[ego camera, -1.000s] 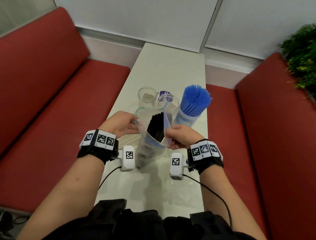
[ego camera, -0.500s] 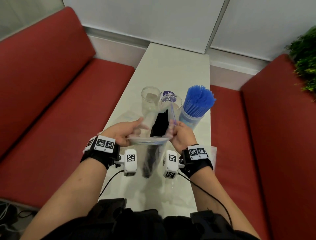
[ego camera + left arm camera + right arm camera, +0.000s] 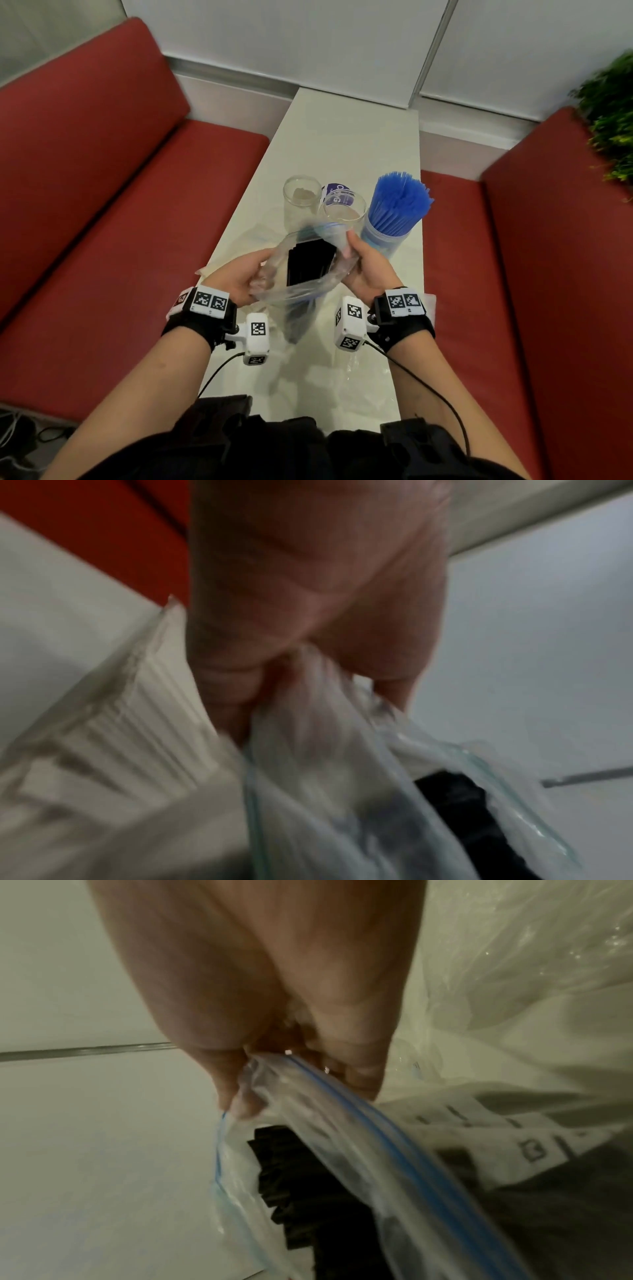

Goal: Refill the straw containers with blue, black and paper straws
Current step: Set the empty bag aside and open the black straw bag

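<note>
A clear zip bag (image 3: pixel 305 291) with a bundle of black straws (image 3: pixel 310 262) inside hangs above the white table (image 3: pixel 342 144), its mouth pulled wide. My left hand (image 3: pixel 245 279) pinches the bag's left rim (image 3: pixel 308 691). My right hand (image 3: pixel 364 265) pinches the right rim with the blue zip strip (image 3: pixel 342 1096). The black straws (image 3: pixel 291 1191) show in the open mouth. Behind the bag stand two empty clear containers (image 3: pixel 301 200) (image 3: pixel 344 212) and a container full of blue straws (image 3: pixel 394 212). A pack of paper straws (image 3: pixel 137 737) lies by my left hand.
Red bench seats (image 3: pixel 120 240) flank the narrow table on both sides. A crumpled empty plastic bag (image 3: pixel 363 370) lies on the table near me. A blue-labelled lid (image 3: pixel 337 193) sits behind the containers. A green plant (image 3: pixel 613 113) is at the far right.
Both hands have pulled the bag's mouth wider apart and tilted the bag, so its opening now faces up toward me. The bag sits slightly farther from my body.
</note>
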Available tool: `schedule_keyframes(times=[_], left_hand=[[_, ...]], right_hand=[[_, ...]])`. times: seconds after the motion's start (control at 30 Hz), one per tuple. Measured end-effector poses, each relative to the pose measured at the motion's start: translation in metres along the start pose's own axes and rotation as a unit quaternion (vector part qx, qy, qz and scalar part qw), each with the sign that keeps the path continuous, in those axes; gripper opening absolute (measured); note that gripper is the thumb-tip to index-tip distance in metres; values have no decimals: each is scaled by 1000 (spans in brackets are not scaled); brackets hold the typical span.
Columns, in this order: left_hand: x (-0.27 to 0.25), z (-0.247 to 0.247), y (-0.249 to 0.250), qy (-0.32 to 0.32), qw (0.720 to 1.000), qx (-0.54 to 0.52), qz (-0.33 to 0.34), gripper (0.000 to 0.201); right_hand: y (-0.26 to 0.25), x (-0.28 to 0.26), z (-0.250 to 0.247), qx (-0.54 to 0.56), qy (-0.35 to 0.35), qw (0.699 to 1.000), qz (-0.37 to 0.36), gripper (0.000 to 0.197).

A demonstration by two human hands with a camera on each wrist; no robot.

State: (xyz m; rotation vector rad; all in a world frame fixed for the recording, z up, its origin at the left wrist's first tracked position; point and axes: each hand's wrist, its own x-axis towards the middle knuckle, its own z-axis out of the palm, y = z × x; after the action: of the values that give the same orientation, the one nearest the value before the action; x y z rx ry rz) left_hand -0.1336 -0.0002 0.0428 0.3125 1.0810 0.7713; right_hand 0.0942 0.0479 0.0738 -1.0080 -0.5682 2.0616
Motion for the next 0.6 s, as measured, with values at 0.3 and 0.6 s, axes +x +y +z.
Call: schedule_keyframes(times=[0.3, 0.6], left_hand=[[-1, 29, 15, 111, 897, 323, 279, 36], [15, 34, 21, 77, 959, 94, 255, 41]], right_hand=[[11, 4, 12, -72, 36, 994, -70, 32], [16, 8, 18, -18, 32, 999, 33, 45]])
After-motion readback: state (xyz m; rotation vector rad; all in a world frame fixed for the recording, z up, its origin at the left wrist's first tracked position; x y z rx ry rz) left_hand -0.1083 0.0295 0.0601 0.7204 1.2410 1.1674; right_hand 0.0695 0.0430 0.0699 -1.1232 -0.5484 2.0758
